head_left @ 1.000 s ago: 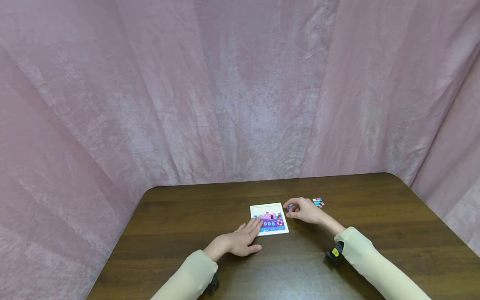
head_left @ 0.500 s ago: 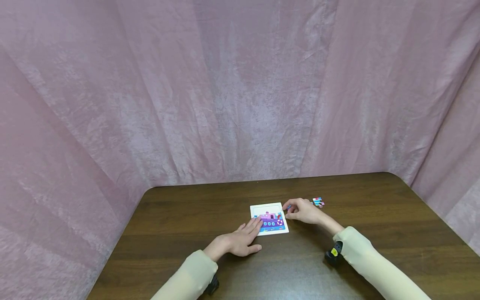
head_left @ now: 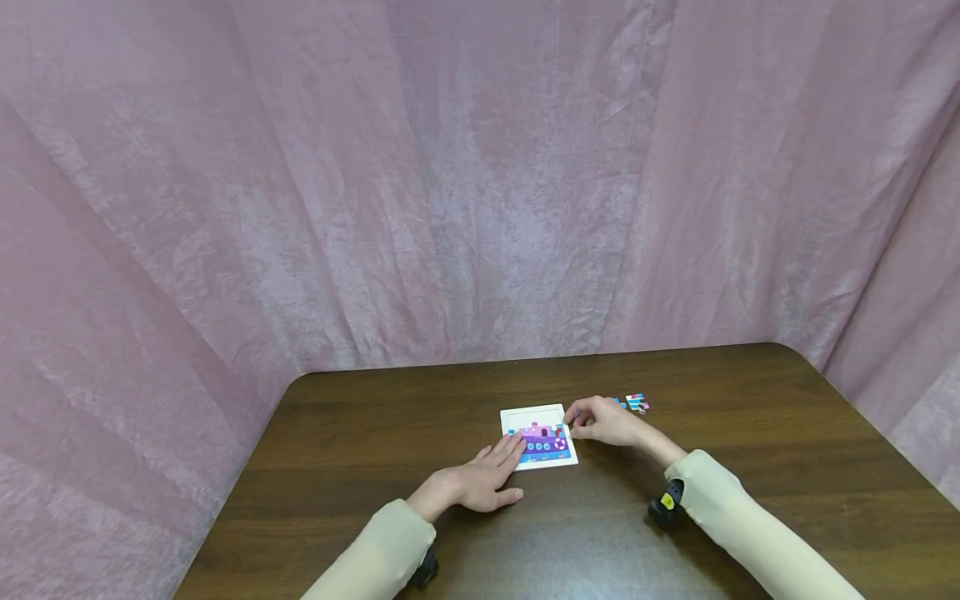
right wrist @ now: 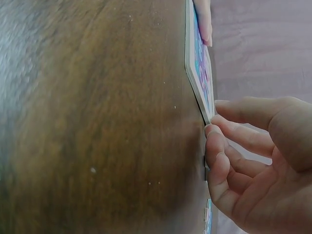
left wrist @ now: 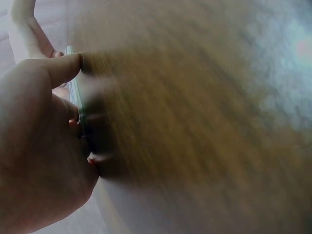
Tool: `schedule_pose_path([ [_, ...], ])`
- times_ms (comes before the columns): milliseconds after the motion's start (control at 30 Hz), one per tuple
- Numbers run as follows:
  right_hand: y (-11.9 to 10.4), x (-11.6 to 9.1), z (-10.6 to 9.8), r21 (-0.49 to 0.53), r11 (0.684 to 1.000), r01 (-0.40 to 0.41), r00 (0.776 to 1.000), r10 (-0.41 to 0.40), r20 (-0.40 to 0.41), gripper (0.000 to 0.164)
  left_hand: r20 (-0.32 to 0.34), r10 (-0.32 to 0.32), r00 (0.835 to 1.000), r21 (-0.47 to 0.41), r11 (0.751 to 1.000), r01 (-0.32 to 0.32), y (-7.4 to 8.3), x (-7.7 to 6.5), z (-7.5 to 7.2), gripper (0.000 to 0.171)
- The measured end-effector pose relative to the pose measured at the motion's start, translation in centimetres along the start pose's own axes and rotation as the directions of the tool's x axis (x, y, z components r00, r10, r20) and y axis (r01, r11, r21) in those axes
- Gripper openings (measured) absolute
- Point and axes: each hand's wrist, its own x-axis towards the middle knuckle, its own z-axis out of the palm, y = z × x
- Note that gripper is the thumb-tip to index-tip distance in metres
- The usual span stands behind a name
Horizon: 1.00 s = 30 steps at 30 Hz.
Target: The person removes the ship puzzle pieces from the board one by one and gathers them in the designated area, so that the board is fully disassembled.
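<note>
A white-framed jigsaw puzzle (head_left: 538,413) with a pink and purple ship picture lies flat on the table. My left hand (head_left: 483,479) rests on its left side, fingers straight and covering part of the picture; its thumb is spread beside the frame. My right hand (head_left: 609,421) is at the puzzle's right edge, thumb and index fingertips right at the frame with a gap between them. In the right wrist view its other fingers (right wrist: 219,165) are loosely curled low over the table, with no piece visible between them. Loose puzzle pieces (head_left: 637,403) lie just beyond this hand, partly hidden by it.
The brown wooden table (head_left: 375,417) has a rounded far right corner. Behind it hangs a pink curtain (head_left: 480,183). In the right wrist view, flat pieces (right wrist: 208,217) lie on the table beside the curled fingers.
My right hand has shifted slightly left, its fingertips coming up to the puzzle's right edge and uncovering more of the loose pieces. The left hand has stayed in place on the puzzle.
</note>
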Motion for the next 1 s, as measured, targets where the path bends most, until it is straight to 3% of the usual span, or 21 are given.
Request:
schedule_pose_path([
  [1000, -0.13, 0.54, 0.11, -0.007, 1.0, -0.012, 1.0, 0.012, -0.006, 0.021, 0.013, -0.012, 1.0, -0.003, 1.0, 0.012, 0.3, -0.01, -0.36, 0.076],
])
